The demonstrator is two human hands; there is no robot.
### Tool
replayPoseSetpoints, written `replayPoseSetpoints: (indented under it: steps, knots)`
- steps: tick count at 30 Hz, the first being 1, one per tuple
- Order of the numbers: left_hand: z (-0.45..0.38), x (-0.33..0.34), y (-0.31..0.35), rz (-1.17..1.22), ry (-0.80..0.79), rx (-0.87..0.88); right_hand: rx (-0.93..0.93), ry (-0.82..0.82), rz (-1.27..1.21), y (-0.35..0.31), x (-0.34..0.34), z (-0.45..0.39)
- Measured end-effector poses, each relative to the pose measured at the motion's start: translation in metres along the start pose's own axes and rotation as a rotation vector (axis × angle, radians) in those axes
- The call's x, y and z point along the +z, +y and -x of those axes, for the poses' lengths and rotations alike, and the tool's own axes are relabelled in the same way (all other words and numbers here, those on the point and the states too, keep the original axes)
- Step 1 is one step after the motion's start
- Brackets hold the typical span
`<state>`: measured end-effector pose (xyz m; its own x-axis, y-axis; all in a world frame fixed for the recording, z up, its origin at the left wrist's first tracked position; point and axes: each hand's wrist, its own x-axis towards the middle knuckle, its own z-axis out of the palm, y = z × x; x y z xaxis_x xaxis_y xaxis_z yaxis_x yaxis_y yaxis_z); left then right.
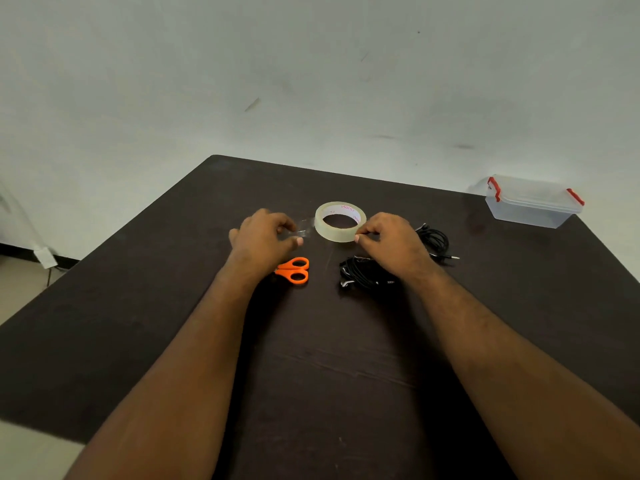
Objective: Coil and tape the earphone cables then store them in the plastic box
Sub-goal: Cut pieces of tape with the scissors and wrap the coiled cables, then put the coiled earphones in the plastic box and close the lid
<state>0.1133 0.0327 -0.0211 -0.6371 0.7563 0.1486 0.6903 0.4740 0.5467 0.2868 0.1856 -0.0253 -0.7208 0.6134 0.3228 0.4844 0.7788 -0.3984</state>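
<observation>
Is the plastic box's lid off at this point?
No, the plastic box sits closed at the table's far right corner, lid on, with its red clips at both ends.

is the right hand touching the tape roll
Touching. The head view shows the right hand with its pinched fingertips pressed against the near rim of the tape roll, no gap visible.

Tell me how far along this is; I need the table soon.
Early. Two black cable bundles lie loosely coiled, no tape visible. Left hand pulls a strip off the tape roll, steadied by the right hand. Scissors unused; plastic box closed.
</observation>
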Motion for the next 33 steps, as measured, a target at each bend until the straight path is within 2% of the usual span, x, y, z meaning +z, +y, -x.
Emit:
replayPoseSetpoints:
  steps: [2,6,10,14,20,24,26,29,33]
  knots:
    - [-0.004,0.010,0.017,-0.056,0.037,0.085,-0.004,-0.006,0.052,0.014,-0.009,-0.002]
    - [-0.024,0.038,0.068,-0.100,0.004,0.312,0.022,0.042,0.162,0.051,-0.048,-0.007]
    - [-0.057,0.071,0.129,-0.157,-0.113,0.445,0.090,0.052,0.273,0.102,-0.095,-0.008]
    - [-0.091,0.112,0.191,-0.070,-0.240,0.478,0.229,0.048,0.333,0.171,-0.140,-0.004]
    - [-0.138,0.166,0.282,0.264,-0.341,0.359,0.421,0.095,0.326,0.271,-0.186,-0.001]
    - [-0.162,0.203,0.327,0.458,-0.451,0.233,0.479,0.009,0.300,0.318,-0.188,-0.012]
    - [-0.170,0.221,0.340,0.535,-0.484,0.190,0.484,0.013,0.208,0.331,-0.184,-0.013]
    - [-0.174,0.240,0.347,0.622,-0.427,0.119,0.516,0.076,0.017,0.342,-0.177,-0.007]
    - [-0.167,0.240,0.344,0.741,-0.358,0.021,0.490,0.212,-0.088,0.330,-0.167,0.000]
